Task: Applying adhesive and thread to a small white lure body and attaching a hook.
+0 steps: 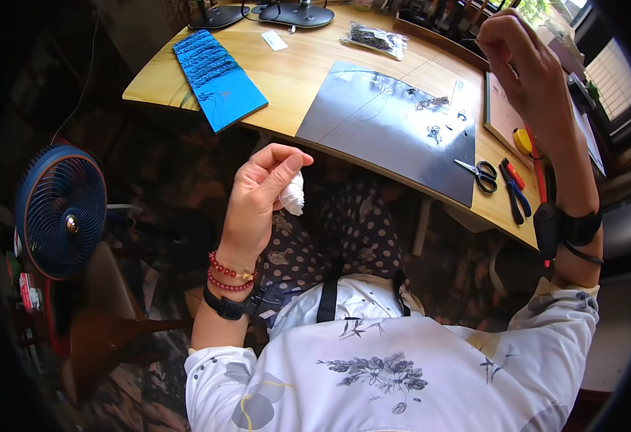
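My left hand (264, 186) is raised in front of the desk's near edge, thumb and forefinger pinched together. Crumpled white material (293, 195) shows below them; whether it wraps a finger or is held cannot be told. A thin dark thread (361, 109) slants from near that pinch up across the dark, glossy mat (342, 108) towards my right hand (529, 65). The right hand is lifted high at the upper right, its fingers bent and pinched, with the thread's far end too faint to follow. Small tangled dark threads (434, 134) lie on the mat.
Scissors (480, 174), dark-handled pliers (515, 191) and a yellow tape measure (522, 141) lie at the desk's right. A blue board (221, 81) wound with dark thread overhangs the left front edge. A plastic bag (375, 39) lies farther back. A blue fan (61, 210) stands left.
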{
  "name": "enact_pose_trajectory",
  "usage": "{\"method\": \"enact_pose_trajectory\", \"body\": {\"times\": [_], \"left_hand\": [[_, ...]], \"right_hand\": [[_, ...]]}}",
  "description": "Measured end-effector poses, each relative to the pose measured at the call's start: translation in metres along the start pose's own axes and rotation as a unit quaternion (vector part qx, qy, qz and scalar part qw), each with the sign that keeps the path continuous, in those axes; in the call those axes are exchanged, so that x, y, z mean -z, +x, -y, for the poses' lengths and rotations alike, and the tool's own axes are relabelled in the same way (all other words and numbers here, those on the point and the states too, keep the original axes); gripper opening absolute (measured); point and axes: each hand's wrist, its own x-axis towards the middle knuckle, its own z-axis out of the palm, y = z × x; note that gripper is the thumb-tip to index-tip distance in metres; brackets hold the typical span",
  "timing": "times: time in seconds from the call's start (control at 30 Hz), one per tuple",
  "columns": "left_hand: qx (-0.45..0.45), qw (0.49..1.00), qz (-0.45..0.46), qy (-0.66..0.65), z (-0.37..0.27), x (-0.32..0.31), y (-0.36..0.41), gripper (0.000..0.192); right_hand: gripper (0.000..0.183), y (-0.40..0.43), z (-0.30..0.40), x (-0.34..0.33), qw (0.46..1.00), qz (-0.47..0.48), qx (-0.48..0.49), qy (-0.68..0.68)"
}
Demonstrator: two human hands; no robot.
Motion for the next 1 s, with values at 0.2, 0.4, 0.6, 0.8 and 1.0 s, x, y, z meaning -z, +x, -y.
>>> {"method": "enact_pose_trajectory", "body": {"times": [0.2, 0.4, 0.6, 0.8, 1.0], "left_hand": [[0.004, 0.999, -0.043, -0.013, 0.011, 0.036, -0.012, 0.017], [-0.007, 0.998, -0.052, -0.026, 0.011, 0.058, -0.031, 0.015], [-0.018, 0.998, -0.06, 0.01, 0.014, 0.067, -0.049, 0.014], [-0.026, 0.995, -0.081, 0.051, 0.012, 0.06, -0.067, 0.013], [-0.023, 0.996, -0.074, 0.037, 0.01, 0.049, -0.075, 0.013]], "right_hand": [[0.018, -0.024, -0.02, -0.006, 0.999, -0.007, -0.042, -0.024], [0.018, -0.053, -0.025, -0.006, 0.997, 0.013, -0.068, -0.044], [0.019, -0.081, -0.038, 0.001, 0.994, 0.014, -0.1, -0.039], [0.022, -0.086, -0.033, -0.001, 0.995, 0.014, -0.089, -0.036], [0.02, -0.08, -0.049, -0.007, 0.994, 0.036, -0.087, -0.058]]}}
